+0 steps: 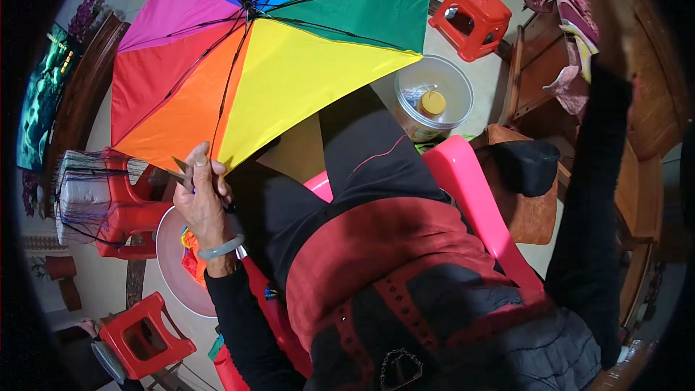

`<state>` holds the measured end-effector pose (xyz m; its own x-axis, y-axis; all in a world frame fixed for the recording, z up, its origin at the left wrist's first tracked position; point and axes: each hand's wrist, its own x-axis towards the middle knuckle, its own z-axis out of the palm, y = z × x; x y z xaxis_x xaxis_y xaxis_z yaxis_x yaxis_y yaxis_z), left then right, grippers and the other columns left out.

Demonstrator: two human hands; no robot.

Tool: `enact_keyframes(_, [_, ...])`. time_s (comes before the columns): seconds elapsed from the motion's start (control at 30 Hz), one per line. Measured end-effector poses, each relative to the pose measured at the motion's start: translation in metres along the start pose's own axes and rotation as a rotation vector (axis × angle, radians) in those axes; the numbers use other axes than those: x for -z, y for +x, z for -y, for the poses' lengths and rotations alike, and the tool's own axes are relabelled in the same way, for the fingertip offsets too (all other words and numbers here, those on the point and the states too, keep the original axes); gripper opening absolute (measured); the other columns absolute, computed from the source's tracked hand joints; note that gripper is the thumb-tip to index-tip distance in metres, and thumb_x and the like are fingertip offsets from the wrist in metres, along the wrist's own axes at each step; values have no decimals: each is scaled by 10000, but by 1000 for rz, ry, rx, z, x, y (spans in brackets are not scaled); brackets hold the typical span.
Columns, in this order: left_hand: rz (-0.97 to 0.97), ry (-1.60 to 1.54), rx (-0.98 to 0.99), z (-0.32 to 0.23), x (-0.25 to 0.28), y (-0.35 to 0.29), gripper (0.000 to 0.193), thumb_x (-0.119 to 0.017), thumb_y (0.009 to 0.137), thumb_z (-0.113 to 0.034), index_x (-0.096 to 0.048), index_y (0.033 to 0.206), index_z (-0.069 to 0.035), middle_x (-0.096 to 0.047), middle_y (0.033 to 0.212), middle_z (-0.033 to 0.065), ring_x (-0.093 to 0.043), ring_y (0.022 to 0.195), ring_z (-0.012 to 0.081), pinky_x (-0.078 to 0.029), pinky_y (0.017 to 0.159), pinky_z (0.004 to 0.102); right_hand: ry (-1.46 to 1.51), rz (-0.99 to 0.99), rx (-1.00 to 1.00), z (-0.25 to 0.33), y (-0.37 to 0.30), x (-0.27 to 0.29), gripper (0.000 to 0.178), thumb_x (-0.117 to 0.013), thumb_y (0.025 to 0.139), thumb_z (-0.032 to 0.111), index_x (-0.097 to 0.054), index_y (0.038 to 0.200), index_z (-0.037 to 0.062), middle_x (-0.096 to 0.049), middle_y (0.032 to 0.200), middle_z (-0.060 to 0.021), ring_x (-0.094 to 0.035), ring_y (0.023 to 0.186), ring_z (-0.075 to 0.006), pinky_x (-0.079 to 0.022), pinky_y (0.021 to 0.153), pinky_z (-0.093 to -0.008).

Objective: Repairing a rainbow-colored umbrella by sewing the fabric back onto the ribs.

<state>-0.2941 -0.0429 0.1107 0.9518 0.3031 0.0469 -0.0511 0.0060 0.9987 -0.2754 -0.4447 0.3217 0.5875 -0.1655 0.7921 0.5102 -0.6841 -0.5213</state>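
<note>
A rainbow-coloured umbrella (304,87) is spread open before me, its black ribs and shaft facing up toward me. My left hand (203,192), with a pale bangle at the wrist, pinches the canopy's near edge at a rib end between the orange and yellow panels. A pair of small scissors (181,168) is tucked in the same hand, blades poking out to the left; its handles are mostly hidden by the fingers. Far off at the upper right, my right hand (608,7) is raised away from the umbrella. Motion smears its fingers, and the frame edge cuts them off.
A clear round tub (434,94) with a yellow-lidded jar stands beyond my knees. At the left, a pink basin (177,268) holds colourful cloth. Red stools (474,22) stand around, and wooden furniture (637,137) lines the right. I sit on a pink chair (485,210).
</note>
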Motion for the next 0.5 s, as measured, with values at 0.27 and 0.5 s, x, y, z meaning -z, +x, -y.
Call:
enact_keyframes(0.27, [6,34,29,7,3,-5,242,-542,880,-226,-589,1017,-31,-545,658,15,-409,455,38,-308,399,168,254,1065,-66,-26,-111,-102,95,-483,803,88,-543,848,29,-531,646,-63,-542,577,-195,-442,554,-299])
enact_keyframes(0.5, [30,57,10,13,0,-2,247,-535,883,-214,-581,1036,-26,-548,671,13,-408,458,35,-302,400,164,529,1493,359,-25,-209,-248,81,-509,683,76,-464,694,9,-468,550,-135,-461,513,-308,-369,488,-378])
